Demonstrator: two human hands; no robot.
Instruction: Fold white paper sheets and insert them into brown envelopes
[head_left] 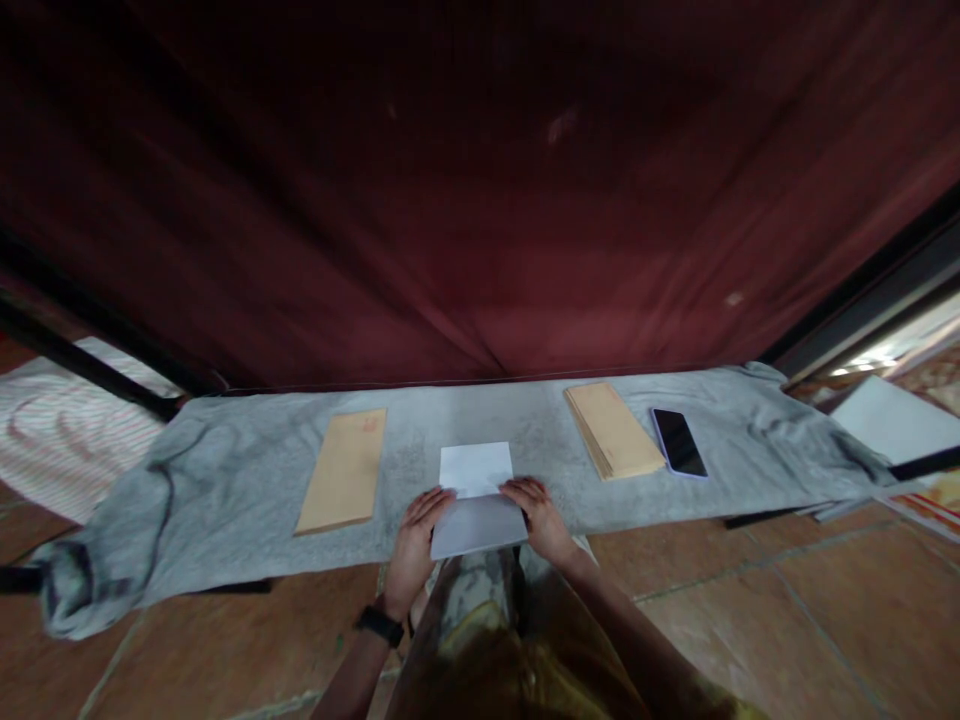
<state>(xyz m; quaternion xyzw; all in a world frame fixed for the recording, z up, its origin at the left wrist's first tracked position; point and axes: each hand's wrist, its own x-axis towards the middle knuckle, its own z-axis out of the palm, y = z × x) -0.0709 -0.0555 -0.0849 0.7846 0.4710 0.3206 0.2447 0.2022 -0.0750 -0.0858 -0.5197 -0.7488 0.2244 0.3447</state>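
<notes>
A white sheet of paper point(475, 522) lies in front of me, with a crease across it; the near part is lifted and shaded and juts past the cloth's front edge. My left hand point(420, 532) grips its left side at the crease, fingers bent over the edge. On the opposite side my right hand point(541, 512) is closed on the right edge at the same height. Both thumbs are hard to make out. To the left lies a brown envelope point(343, 472), and to the right a stack of several brown envelopes point(611, 432).
A phone with a dark screen point(679, 442) rests right of the envelope stack. Grey cloth point(247, 480) covers the long, narrow surface. Behind it hangs a dark red curtain point(480, 250), with dark metal bars point(862, 290) at the sides. Tiled floor point(750, 600) shows below.
</notes>
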